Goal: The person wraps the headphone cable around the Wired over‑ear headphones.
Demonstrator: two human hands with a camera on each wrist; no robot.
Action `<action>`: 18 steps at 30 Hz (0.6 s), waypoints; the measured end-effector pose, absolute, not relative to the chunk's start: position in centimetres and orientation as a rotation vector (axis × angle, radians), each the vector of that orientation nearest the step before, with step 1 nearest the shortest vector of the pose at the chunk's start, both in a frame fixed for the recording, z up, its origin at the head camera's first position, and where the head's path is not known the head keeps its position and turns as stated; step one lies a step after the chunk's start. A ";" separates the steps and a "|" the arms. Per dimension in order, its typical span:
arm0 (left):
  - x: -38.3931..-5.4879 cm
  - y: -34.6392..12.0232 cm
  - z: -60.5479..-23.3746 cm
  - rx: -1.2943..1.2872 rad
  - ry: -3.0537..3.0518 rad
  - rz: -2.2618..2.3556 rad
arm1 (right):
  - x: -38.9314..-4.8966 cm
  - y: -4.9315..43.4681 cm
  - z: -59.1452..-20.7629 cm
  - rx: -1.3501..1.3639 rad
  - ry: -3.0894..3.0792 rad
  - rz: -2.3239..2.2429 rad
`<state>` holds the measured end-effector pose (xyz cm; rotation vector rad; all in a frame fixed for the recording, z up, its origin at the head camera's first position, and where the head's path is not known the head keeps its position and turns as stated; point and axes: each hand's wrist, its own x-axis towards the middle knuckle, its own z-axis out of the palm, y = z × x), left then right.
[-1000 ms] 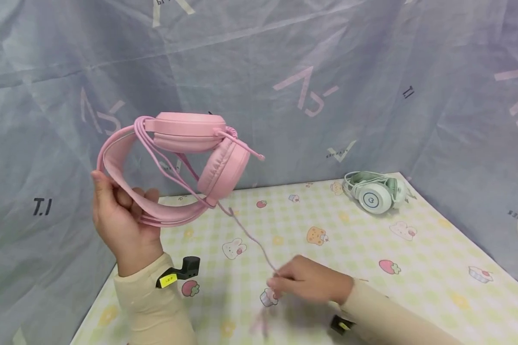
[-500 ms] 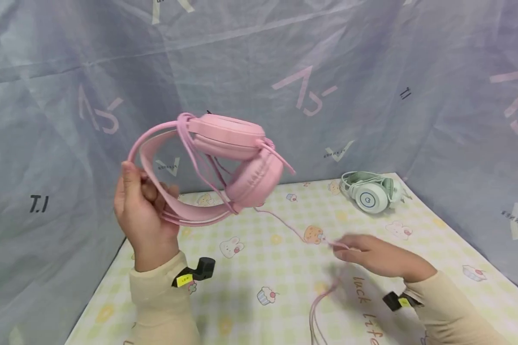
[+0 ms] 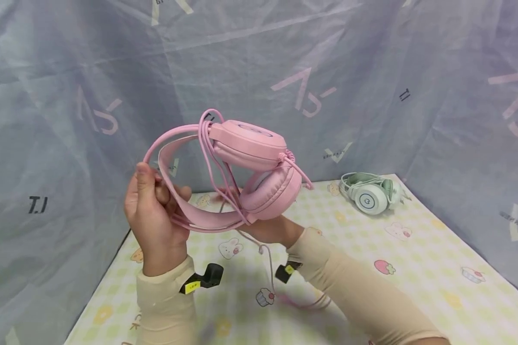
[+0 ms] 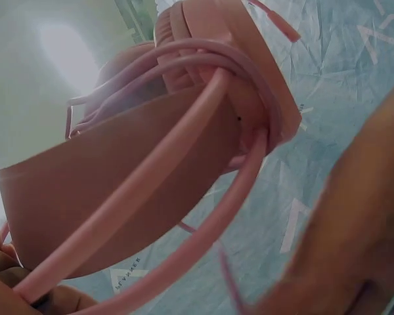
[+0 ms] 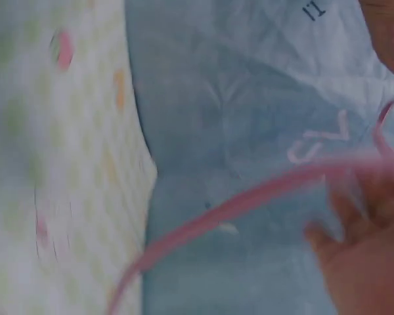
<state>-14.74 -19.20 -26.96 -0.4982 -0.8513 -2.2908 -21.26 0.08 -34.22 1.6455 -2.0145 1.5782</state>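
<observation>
Pink headphones (image 3: 252,141) are held up above the table, tilted, with the cable looped around one side of the headband. My left hand (image 3: 155,211) grips the headband between thumb and fingers. Behind the lower ear cup is my right hand (image 3: 269,230), largely hidden there in the head view. Blurred in the right wrist view, the right hand (image 5: 374,249) has the pink cable (image 5: 210,216) at its fingers and seems to grip it. Part of the cable (image 3: 271,268) hangs down to the tabletop. The left wrist view shows the headband (image 4: 118,177) close up.
White and green headphones (image 3: 371,199) with a wound cable lie at the table's far right corner. A checked, cartoon-printed cloth (image 3: 349,268) covers the table. Grey-blue fabric (image 3: 250,72) hangs behind it and at both sides.
My left hand has carried the pink headphones to the right. The right hand pulled the cable out to the right, then swung back left and up behind the ear cups.
</observation>
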 end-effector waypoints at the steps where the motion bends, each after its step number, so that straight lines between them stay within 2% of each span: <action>1: -14.8 -19.4 -26.9 -0.490 -0.855 -2.284 | -21.3 -0.7 -34.5 1.669 -1.989 1.679; 5: -15.0 -20.2 -27.0 -0.431 -0.821 -2.272 | -19.2 -0.8 -35.9 1.512 -2.140 1.950; 9: -15.4 -21.5 -27.0 -0.346 -0.746 -2.246 | -15.7 1.5 -37.6 1.381 -2.342 1.732; 18: -16.8 -22.1 -27.9 -0.196 -0.808 -2.154 | -9.5 6.5 -39.5 1.425 -2.371 1.558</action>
